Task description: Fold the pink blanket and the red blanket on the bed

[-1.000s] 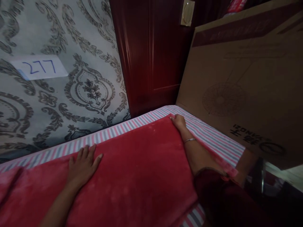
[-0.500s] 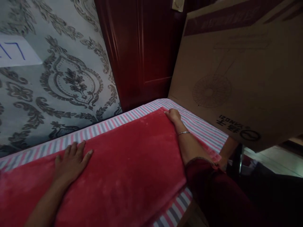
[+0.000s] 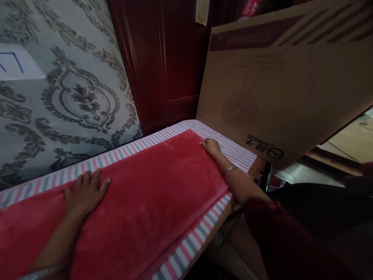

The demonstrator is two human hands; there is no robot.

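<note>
A folded red velvety cloth (image 3: 145, 186) lies spread over a striped cloth (image 3: 186, 252) of pink, grey and white on a table. My left hand (image 3: 86, 194) rests palm down on the red cloth near its far edge, fingers spread. At the right end of the red cloth, just below its far corner, my right hand (image 3: 212, 148) is closed on the edge with curled fingers; part of the fingers is hidden. Bracelets circle both wrists.
A large cardboard box (image 3: 279, 85) printed with a fan stands at the table's far right end. Patterned wallpaper (image 3: 87, 101) and a dark red door (image 3: 157, 58) border the far side. A paper sheet (image 3: 20, 62) hangs at left.
My right hand has slid a little along the right edge, away from the far corner, and that end lies flatter. My left hand stays on the cloth. The view has shifted.
</note>
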